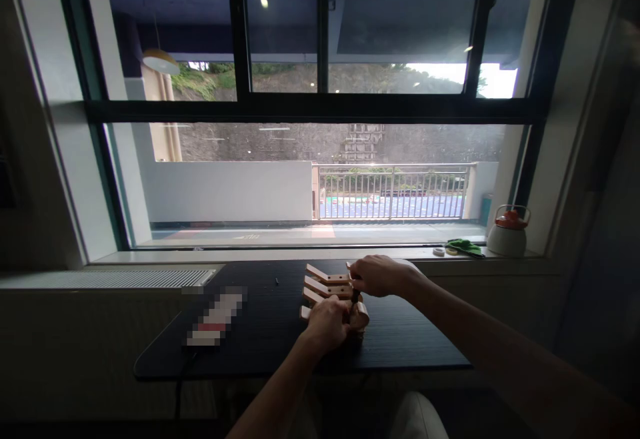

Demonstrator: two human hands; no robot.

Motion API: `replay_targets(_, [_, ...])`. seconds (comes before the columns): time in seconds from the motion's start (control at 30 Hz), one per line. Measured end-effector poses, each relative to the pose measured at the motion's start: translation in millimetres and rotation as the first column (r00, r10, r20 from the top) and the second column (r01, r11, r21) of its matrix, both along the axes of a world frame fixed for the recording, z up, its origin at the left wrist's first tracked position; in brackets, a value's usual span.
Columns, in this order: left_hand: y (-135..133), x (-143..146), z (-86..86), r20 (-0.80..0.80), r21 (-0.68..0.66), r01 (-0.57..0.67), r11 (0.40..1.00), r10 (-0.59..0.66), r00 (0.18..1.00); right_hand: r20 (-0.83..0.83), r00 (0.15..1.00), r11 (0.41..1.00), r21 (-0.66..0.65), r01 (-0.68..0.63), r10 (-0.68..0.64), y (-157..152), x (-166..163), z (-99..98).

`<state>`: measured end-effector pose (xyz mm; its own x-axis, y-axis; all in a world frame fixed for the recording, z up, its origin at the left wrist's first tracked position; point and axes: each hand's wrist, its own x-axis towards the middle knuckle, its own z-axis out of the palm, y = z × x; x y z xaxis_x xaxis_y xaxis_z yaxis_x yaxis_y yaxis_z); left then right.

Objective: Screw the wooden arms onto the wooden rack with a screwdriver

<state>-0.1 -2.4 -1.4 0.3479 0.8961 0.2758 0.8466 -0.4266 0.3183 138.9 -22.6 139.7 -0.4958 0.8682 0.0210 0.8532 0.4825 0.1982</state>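
Note:
A light wooden assembly (325,283) with several angled slats lies on the dark table (410,345) in front of me. My left hand (326,323) is closed over its near end, next to a rounded wooden piece (362,313). My right hand (376,274) is closed around a thin dark tool (355,296) that points straight down into the wood between my two hands. The tool's tip is hidden.
A blurred-out flat object (216,317) lies on the table's left part, with a cable (179,385) dropping off the front edge. On the window sill at the right stand a white kettle (508,231), a green cloth (465,246) and small rings. A radiator grille (115,279) runs to the left.

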Motion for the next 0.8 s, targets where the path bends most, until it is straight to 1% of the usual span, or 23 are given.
replay_targets(0.1, [-1,0,0.7,0.003,-0.001,0.003,1.0,-0.003,1.0,-0.003,0.999,0.999,-0.024,-0.038,0.038,0,1,-0.8])
replay_targets(0.2, [-3,0,3.0,0.003,-0.014,0.006,1.0,-0.006,1.0,-0.013,0.997,0.997,-0.033,-0.071,0.071,5,1,-6.8])
replay_targets(0.4, [-5,1,6.3,-0.035,-0.032,-0.014,0.999,0.012,0.999,-0.022,0.998,0.998,-0.027,-0.058,0.057,13,3,-16.0])
replay_targets(0.5, [-5,1,7.0,-0.032,-0.027,0.002,1.0,-0.003,0.999,-0.02,0.999,0.999,-0.026,-0.045,0.044,10,2,-13.8])
replay_targets(0.63, [-4,1,6.4,-0.026,-0.03,-0.002,1.0,0.001,1.0,-0.016,1.0,0.999,-0.029,-0.024,0.024,3,-1,-5.9])
replay_targets(0.8, [-4,1,6.0,-0.026,-0.044,-0.01,0.999,0.009,1.0,-0.026,0.997,0.996,-0.053,-0.072,0.071,1,-2,-2.0])
